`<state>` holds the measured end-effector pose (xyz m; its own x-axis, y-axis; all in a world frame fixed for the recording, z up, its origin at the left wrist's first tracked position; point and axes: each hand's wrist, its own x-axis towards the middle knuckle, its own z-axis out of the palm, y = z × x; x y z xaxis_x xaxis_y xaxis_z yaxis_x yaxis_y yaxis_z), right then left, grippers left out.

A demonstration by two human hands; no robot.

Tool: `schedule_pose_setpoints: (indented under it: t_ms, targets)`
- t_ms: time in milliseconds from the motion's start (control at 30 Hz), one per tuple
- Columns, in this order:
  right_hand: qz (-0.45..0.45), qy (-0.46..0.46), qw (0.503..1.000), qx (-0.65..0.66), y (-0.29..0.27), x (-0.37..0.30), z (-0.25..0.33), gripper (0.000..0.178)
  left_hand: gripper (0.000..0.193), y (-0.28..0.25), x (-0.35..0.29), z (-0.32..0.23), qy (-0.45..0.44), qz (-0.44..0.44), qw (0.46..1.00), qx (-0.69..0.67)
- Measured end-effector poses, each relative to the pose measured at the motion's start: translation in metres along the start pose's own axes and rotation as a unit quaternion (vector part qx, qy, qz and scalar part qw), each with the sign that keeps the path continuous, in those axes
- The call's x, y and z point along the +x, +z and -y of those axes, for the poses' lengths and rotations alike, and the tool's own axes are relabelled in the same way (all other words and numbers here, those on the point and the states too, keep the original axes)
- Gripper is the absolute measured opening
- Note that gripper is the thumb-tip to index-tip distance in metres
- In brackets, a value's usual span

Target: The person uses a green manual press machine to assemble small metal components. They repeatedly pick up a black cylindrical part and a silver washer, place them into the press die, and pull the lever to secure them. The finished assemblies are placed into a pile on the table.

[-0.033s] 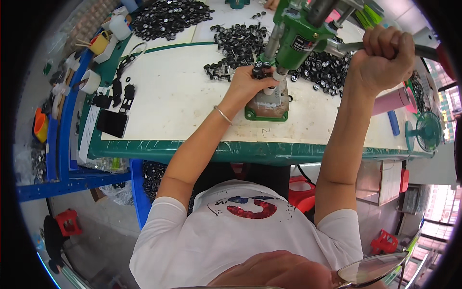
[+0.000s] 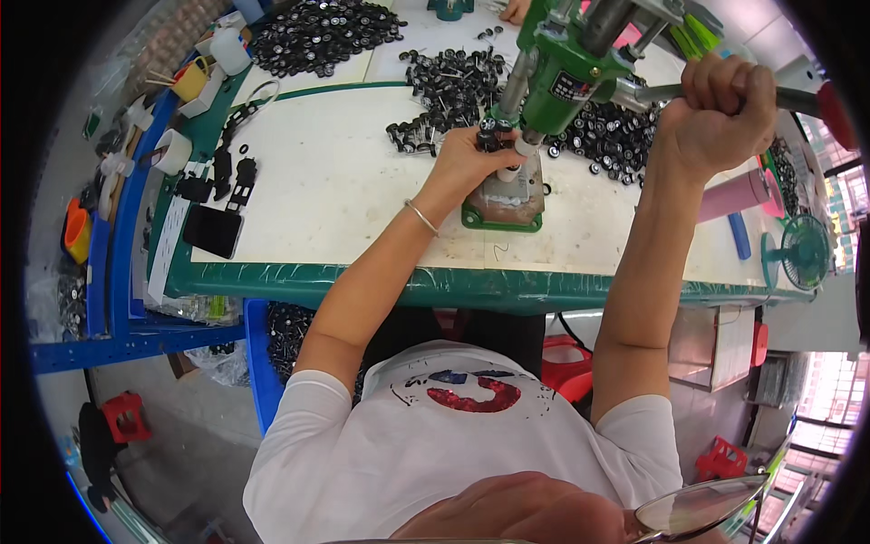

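A green hand-lever press (image 2: 564, 68) stands at the table's far middle, its metal base plate (image 2: 503, 216) toward me. My left hand (image 2: 467, 165) is at the press, fingers closed around a few small black wheels (image 2: 489, 134), some of them beside the white post (image 2: 507, 172) under the ram. The thumb reaches across in front of the post, and its tip lies close below the white ram tip (image 2: 526, 145). My right hand (image 2: 725, 113) is wrapped around the press's metal lever (image 2: 797, 98), to the right and above the table.
Black wheels with metal pins (image 2: 444, 91) lie left of the press, loose wheels (image 2: 616, 136) right of it. A larger pile (image 2: 326, 36) sits far left. A phone (image 2: 212, 231), pink cylinder (image 2: 732, 195) and green fan (image 2: 805, 252) are near the sides. Another person's hand (image 2: 515, 11) shows at the back.
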<state>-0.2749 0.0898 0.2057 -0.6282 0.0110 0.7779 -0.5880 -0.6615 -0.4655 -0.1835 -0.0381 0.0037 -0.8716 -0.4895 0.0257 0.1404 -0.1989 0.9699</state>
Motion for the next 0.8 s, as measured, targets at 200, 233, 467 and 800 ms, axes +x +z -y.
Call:
schedule_pose_setpoints:
  t_ms: [200,233,467,800]
  targets:
    - [0.062,0.067,0.995,0.032,-0.008,0.018,-0.010,0.030,0.025,-0.003,0.003,0.001,0.006,0.010,0.999,0.052]
    - [0.087,0.090,0.991,0.037,-0.010,0.027,-0.016,0.027,0.025,-0.004,0.003,0.004,0.010,0.011,0.999,0.039]
    - [0.082,0.313,0.946,-0.030,-0.009,0.074,-0.078,0.026,0.017,-0.023,0.001,-0.006,-0.042,-0.010,0.986,-0.162]
    - [0.028,0.262,0.963,-0.064,-0.050,0.010,-0.075,0.019,0.022,-0.099,-0.008,-0.004,0.009,-0.092,0.900,0.426]
